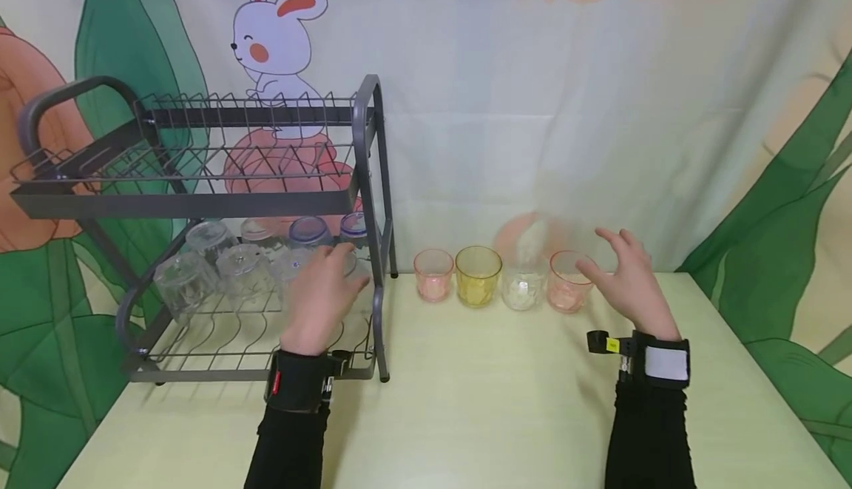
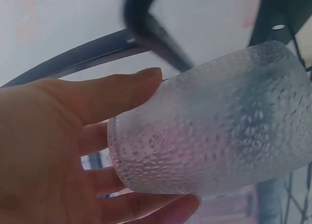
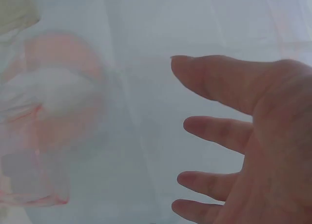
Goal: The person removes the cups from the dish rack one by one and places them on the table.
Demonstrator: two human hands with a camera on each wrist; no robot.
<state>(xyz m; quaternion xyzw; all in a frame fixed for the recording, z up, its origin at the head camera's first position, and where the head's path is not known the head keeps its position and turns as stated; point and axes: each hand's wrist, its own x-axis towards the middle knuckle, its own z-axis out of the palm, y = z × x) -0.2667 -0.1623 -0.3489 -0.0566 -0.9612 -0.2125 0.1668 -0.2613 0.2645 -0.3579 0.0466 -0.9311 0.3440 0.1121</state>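
My left hand (image 1: 322,293) reaches into the lower tier of the dish rack at its right side. In the left wrist view its thumb and fingers (image 2: 122,95) curl round a clear glass (image 2: 209,121) with a dimpled surface. From the head this glass is largely hidden behind the hand. My right hand (image 1: 629,278) hovers beside a pink glass (image 1: 569,282), fingers spread and holding nothing. That pink glass ends a row on the table with a clear glass (image 1: 523,285), a yellow glass (image 1: 478,278) and another pink glass (image 1: 433,276).
The dark metal dish rack (image 1: 186,204) has two tiers. Several clear glasses (image 1: 246,274) stand upside down on its lower tier. Its right upright (image 1: 377,252) rises close to my left hand. A printed curtain (image 1: 599,104) hangs behind the pale table (image 1: 479,393).
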